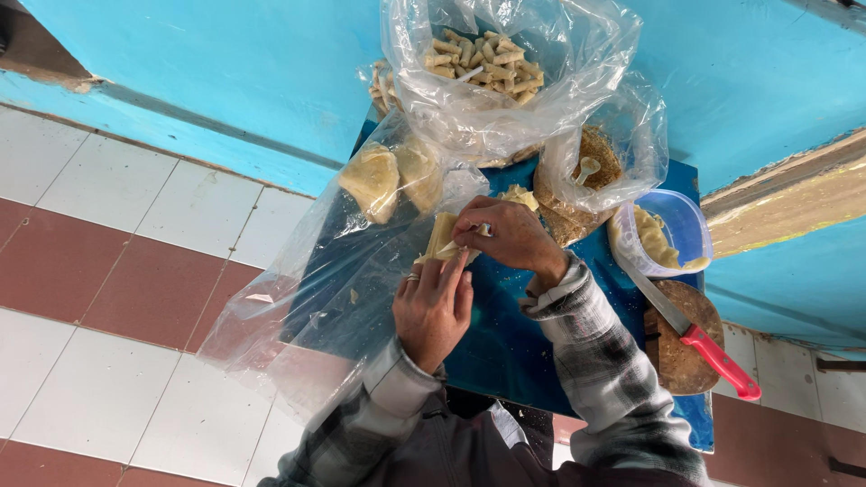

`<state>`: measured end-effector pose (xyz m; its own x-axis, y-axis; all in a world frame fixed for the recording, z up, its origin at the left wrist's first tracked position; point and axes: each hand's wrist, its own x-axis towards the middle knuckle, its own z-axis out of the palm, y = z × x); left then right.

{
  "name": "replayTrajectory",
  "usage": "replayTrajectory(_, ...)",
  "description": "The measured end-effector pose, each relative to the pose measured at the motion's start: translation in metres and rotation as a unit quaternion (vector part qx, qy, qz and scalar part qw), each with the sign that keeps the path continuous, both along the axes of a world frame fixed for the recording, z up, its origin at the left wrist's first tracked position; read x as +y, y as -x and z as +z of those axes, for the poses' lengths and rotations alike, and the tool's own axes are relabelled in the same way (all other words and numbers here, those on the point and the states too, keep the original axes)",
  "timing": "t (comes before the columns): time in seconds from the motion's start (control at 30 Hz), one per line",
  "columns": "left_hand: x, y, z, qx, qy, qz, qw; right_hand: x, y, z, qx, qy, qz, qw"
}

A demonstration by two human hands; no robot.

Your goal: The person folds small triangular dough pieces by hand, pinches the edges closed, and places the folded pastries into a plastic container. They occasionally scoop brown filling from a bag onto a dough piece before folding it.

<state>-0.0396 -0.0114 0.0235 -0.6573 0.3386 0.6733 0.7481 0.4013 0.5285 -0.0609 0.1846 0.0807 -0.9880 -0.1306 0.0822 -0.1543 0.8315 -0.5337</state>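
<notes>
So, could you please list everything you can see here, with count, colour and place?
table: one, blue, centre
pastry sheet: one, pale yellow, under both hands
bag of rolled pieces: one, clear, top
bag with dough lumps: one, clear, left
bag of crumbs: one, clear, right
tub: one, clear, right
knife: one, red-handled, on a round wooden board
left hand: pressing the sheet
right hand: pinching the sheet
</notes>
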Motion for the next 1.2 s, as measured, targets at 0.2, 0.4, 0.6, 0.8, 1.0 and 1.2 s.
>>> replayTrajectory(0.2,-0.004,-0.001,-0.015,-0.017,0.102,0.013,0.995,0.007,0.005,-0.01,0.002,0.025,0.017,1.0)
replayTrajectory(0.4,-0.002,0.001,-0.025,-0.043,0.138,0.021,0.989,0.017,0.005,-0.037,0.011,0.172,-0.102,0.98)
replayTrajectory(0.6,-0.005,0.003,-0.021,-0.036,0.124,0.026,0.991,0.03,-0.015,-0.046,0.132,0.409,-0.221,0.876)
replayTrajectory(0.8,-0.011,0.003,-0.011,-0.031,0.092,0.009,0.995,0.013,-0.112,-0.025,0.247,0.087,-0.276,0.925)
replayTrajectory(1.0,-0.019,-0.004,-0.005,-0.001,0.059,-0.127,0.99,-0.063,-0.181,-0.03,0.203,-0.224,-0.14,0.943)
replayTrajectory(1.2,-0.021,-0.018,-0.01,0.013,0.099,-0.299,0.949,-0.056,-0.19,-0.025,0.185,-0.072,-0.239,0.951)
